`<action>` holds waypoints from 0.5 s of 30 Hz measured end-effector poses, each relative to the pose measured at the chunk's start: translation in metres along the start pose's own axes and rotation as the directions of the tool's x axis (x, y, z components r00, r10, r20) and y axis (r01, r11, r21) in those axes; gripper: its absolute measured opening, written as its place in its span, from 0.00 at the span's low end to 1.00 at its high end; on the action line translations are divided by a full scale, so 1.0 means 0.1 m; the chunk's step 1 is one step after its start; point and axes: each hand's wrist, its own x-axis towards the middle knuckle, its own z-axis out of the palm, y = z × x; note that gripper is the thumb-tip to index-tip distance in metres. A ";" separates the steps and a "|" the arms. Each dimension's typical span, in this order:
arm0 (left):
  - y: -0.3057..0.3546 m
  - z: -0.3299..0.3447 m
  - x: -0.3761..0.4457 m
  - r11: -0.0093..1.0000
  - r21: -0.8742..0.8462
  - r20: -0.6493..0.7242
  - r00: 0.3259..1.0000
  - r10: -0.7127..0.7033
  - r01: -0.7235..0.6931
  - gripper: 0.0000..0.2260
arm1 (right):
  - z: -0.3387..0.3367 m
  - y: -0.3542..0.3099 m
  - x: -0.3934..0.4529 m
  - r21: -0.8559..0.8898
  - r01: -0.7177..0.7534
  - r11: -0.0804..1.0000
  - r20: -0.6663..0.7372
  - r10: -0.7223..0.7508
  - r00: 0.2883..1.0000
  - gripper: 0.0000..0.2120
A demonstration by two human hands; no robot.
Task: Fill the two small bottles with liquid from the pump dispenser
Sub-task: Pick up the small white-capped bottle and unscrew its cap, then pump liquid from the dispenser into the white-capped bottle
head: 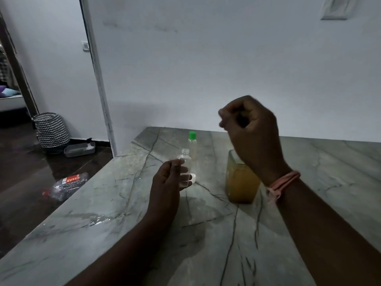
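Clear small bottle (185,170) pinched uncapped in left hand (168,182); right hand (250,125) curled, empty — loose grip risks spilling.

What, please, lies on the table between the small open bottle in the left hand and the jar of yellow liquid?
In the head view, only bare table lies between the small bottle and the jar; a white cap sits just beside the bottle.

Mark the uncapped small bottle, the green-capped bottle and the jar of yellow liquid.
uncapped small bottle (185,170): head view, clear body beside the fingers.
green-capped bottle (192,135): head view, its cap.
jar of yellow liquid (240,185): head view, front wall.
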 end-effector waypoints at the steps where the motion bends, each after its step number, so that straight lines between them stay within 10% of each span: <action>1: -0.01 0.02 0.01 1.000 0.000 0.016 1.000 -0.005 0.005 0.18 | -0.07 0.08 0.08 -0.020 -0.034 0.999 -0.048 0.033 0.998 0.05; 5: -0.02 0.22 0.11 0.998 0.063 0.129 0.992 -0.006 -0.002 0.16 | -0.20 0.45 0.30 -0.145 -0.427 0.893 0.030 0.435 0.900 0.18; 8: 0.01 0.43 0.16 0.995 0.088 0.216 0.976 0.020 -0.040 0.17 | -0.24 0.63 0.41 -0.056 -0.795 0.604 0.364 0.754 0.547 0.22; 11: -0.05 0.49 0.16 0.984 0.088 0.326 0.938 0.118 -0.155 0.13 | -0.26 0.70 0.49 -0.166 -0.851 0.498 0.531 0.772 0.348 0.25; 15: -0.04 0.44 0.18 0.978 0.038 0.451 0.877 0.168 -0.207 0.13 | -0.21 0.70 0.54 -0.232 -0.867 0.441 0.551 0.794 0.257 0.28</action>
